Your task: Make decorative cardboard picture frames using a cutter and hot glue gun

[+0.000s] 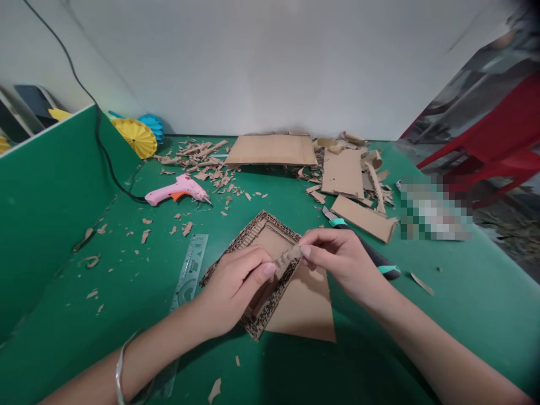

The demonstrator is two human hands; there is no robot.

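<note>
We find both bare hands at work over a green tabletop (447, 315), each pinching a small torn strip of cardboard (287, 259). The left hand (234, 284) has thumb and forefinger pressed together at the strip's near-left end, its other fingers curled beneath. The right hand (341, 260) grips the opposite end between thumb and fingertips. We note that the strip lies over a shallow cardboard frame (256, 329), between the two hands, and crosses the frame's right side. The frame sits at a slant, its rim showing layered, corrugated edges; the left hand covers part of its left side. We cannot tell how firmly that hand bears on it. A flat cardboard sheet (310, 306) shows from under the frame's lower right side.

A clear ruler (189, 264) lies to the left and passes beneath the left forearm, whose wrist carries a pale bangle (120, 368). A utility knife (373, 253) with a black and turquoise handle lies just behind the right hand, blade exposed. Farther left we record a pink glue gun (175, 191), its nozzle facing right and its black cord (102, 149) running up over a green partition (50, 208). Toward the wall (270, 67) rest a wide cardboard panel (272, 149), smaller offcuts (342, 171) and heaped scraps (211, 163). A yellow paper fan (135, 138) stands at the partition's far end.
</note>
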